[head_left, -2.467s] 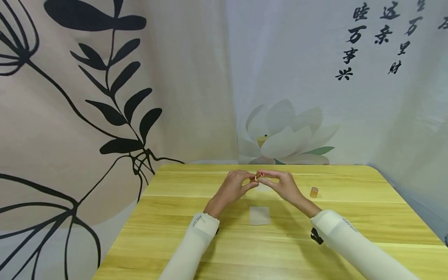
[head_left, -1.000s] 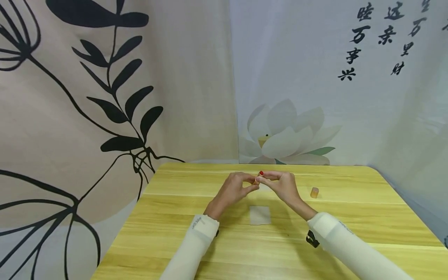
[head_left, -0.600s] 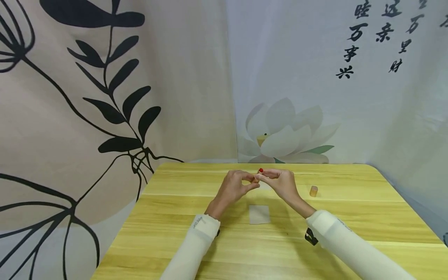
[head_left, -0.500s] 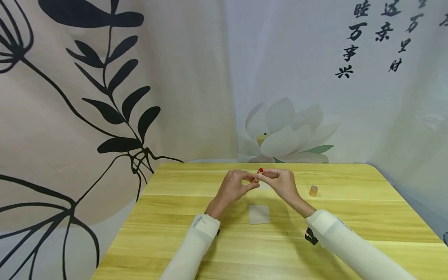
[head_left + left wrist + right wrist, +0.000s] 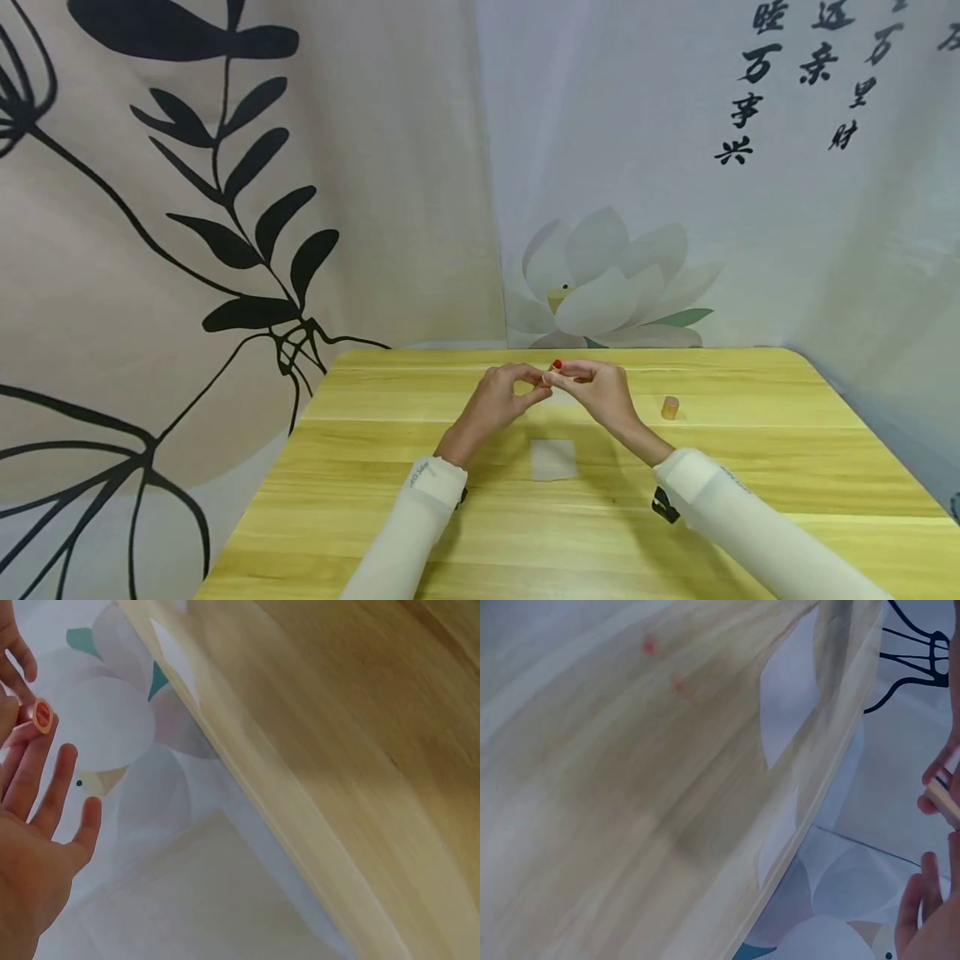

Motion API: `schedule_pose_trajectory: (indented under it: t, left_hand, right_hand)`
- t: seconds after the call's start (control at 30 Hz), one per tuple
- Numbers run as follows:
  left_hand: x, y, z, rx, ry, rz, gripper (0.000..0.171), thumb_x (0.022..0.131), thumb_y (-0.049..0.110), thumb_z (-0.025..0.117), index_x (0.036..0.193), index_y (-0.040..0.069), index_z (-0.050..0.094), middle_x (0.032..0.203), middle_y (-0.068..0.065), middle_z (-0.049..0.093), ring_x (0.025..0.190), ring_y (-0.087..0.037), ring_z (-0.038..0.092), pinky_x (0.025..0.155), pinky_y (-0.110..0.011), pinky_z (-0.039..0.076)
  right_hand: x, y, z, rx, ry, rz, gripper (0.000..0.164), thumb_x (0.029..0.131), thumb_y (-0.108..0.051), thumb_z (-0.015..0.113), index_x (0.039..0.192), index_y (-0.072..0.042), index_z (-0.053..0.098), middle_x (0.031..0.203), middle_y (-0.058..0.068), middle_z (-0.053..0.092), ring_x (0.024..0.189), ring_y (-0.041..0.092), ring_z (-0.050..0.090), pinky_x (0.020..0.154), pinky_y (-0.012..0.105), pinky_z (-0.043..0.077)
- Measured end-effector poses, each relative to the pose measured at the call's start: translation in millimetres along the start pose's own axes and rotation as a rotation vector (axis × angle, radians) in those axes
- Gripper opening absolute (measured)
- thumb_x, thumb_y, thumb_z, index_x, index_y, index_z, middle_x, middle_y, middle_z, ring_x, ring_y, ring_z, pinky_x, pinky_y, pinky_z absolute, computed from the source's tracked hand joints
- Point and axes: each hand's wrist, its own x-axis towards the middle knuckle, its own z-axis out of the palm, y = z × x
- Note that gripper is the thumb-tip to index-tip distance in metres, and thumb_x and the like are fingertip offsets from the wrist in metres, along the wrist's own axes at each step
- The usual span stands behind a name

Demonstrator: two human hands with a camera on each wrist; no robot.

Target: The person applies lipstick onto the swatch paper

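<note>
Both hands meet near the far edge of the table over a small lipstick [image 5: 557, 364], its red tip pointing up between the fingers. My left hand [image 5: 489, 406] pinches the tube between thumb and fingers from the left. From the right, my right hand [image 5: 606, 397] pinches it as well, thumb toward me. In the left wrist view the round bottom of the lipstick [image 5: 43, 716] faces the camera, showing a red label inside a pinkish-gold rim. Part of the tube [image 5: 943, 801] shows at the right edge of the right wrist view. Fingers hide most of the tube.
A short orange-gold cap [image 5: 670, 407] stands on the wooden table [image 5: 360, 467] to the right of the hands. One square white paper [image 5: 553, 460] lies in front of them; another paper [image 5: 561, 398] lies partly behind the right hand. A printed curtain [image 5: 420, 208] hangs behind the table.
Earlier the lipstick's open end showed red inside; now a red tip stands out above the fingers. My right fingers have shifted slightly on the tube. The view has drifted a little.
</note>
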Motion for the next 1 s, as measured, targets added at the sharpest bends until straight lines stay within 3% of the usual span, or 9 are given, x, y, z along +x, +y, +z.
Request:
schedule_pose_trajectory:
  t: [0.27, 0.33, 0.4, 0.5, 0.6, 0.67, 0.8, 0.9, 1.0]
  left_hand:
    - [4.8, -8.4, -0.6, 0.076, 0.012, -0.034, 0.027, 0.098, 0.031, 0.073, 0.119, 0.014, 0.077, 0.115, 0.001, 0.076, 0.112, -0.019, 0.068, 0.097, -0.041, 0.056]
    - [6.0, -11.3, -1.4, 0.104, 0.029, -0.028, 0.027, 0.098, 0.032, 0.072, 0.119, 0.015, 0.078, 0.115, 0.002, 0.076, 0.11, -0.02, 0.069, 0.093, -0.039, 0.056]
    - [7.7, -13.4, -2.5, 0.12, 0.042, -0.017, 0.025, 0.099, 0.03, 0.072, 0.119, 0.015, 0.078, 0.114, 0.002, 0.076, 0.108, -0.02, 0.07, 0.09, -0.039, 0.056]
    - [10.0, -16.3, -3.2, 0.15, 0.048, -0.024, 0.024, 0.1, 0.03, 0.07, 0.119, 0.017, 0.079, 0.115, 0.002, 0.076, 0.107, -0.02, 0.07, 0.089, -0.039, 0.056]
    - [13.0, -19.6, -3.3, 0.174, 0.044, -0.056, 0.025, 0.1, 0.029, 0.07, 0.12, 0.017, 0.079, 0.119, 0.002, 0.075, 0.11, -0.023, 0.069, 0.091, -0.041, 0.055]
    - [15.5, -21.8, -2.8, 0.19, 0.027, -0.081, 0.025, 0.1, 0.029, 0.071, 0.121, 0.017, 0.079, 0.121, 0.001, 0.075, 0.111, -0.024, 0.068, 0.092, -0.042, 0.054]
    - [21.6, -25.1, -0.6, 0.224, -0.015, -0.106, 0.025, 0.1, 0.03, 0.071, 0.121, 0.019, 0.079, 0.118, 0.003, 0.075, 0.109, -0.023, 0.068, 0.09, -0.04, 0.053]
    - [25.5, -27.4, 0.7, 0.242, -0.03, -0.115, 0.024, 0.099, 0.031, 0.072, 0.119, 0.019, 0.079, 0.112, 0.005, 0.076, 0.104, -0.023, 0.068, 0.085, -0.038, 0.051]
    - [28.3, -30.4, 1.8, 0.247, -0.029, -0.125, 0.024, 0.098, 0.031, 0.073, 0.118, 0.019, 0.079, 0.107, 0.005, 0.076, 0.1, -0.022, 0.067, 0.083, -0.037, 0.05]
  right_hand:
    - [5, 12, -1, -0.103, -0.041, -0.089, 0.032, 0.089, -0.024, 0.085, 0.114, -0.003, 0.079, 0.112, 0.014, 0.077, 0.101, 0.037, 0.074, 0.085, 0.052, 0.06]
    - [5, 19, -2, -0.14, -0.055, -0.107, 0.034, 0.089, -0.023, 0.085, 0.116, -0.004, 0.079, 0.115, 0.013, 0.077, 0.097, 0.034, 0.075, 0.086, 0.053, 0.059]
    - [5, 27, -5, -0.188, -0.071, -0.132, 0.032, 0.09, -0.023, 0.084, 0.117, -0.006, 0.079, 0.115, 0.012, 0.077, 0.077, 0.024, 0.074, 0.086, 0.053, 0.059]
    - [4, 41, -10, -0.279, -0.105, -0.137, 0.03, 0.092, -0.024, 0.082, 0.117, -0.008, 0.079, 0.08, 0.005, 0.076, 0.042, 0.004, 0.047, 0.065, 0.043, 0.06]
    - [4, 51, -13, -0.341, -0.157, -0.107, 0.029, 0.096, -0.024, 0.078, 0.12, -0.008, 0.078, 0.048, -0.007, 0.051, 0.035, -0.001, 0.017, 0.043, 0.028, 0.039]
    - [5, 56, -14, -0.355, -0.193, -0.076, 0.03, 0.097, -0.022, 0.077, 0.123, -0.006, 0.076, 0.041, -0.012, 0.035, 0.036, -0.001, 0.013, 0.038, 0.023, 0.024]
    - [8, 61, -15, -0.389, -0.247, -0.04, 0.035, 0.099, -0.02, 0.074, 0.129, -0.002, 0.072, 0.041, -0.013, 0.028, 0.039, 0.004, 0.014, 0.04, 0.022, 0.021]
    - [11, 65, -13, -0.413, -0.29, -0.026, 0.039, 0.101, -0.022, 0.071, 0.133, 0.0, 0.069, 0.043, -0.002, 0.034, 0.042, 0.009, 0.016, 0.042, 0.028, 0.027]
    - [15, 69, -11, -0.452, -0.328, -0.037, 0.042, 0.102, -0.023, 0.07, 0.136, 0.002, 0.066, 0.073, 0.016, 0.069, 0.048, 0.015, 0.041, 0.056, 0.038, 0.05]
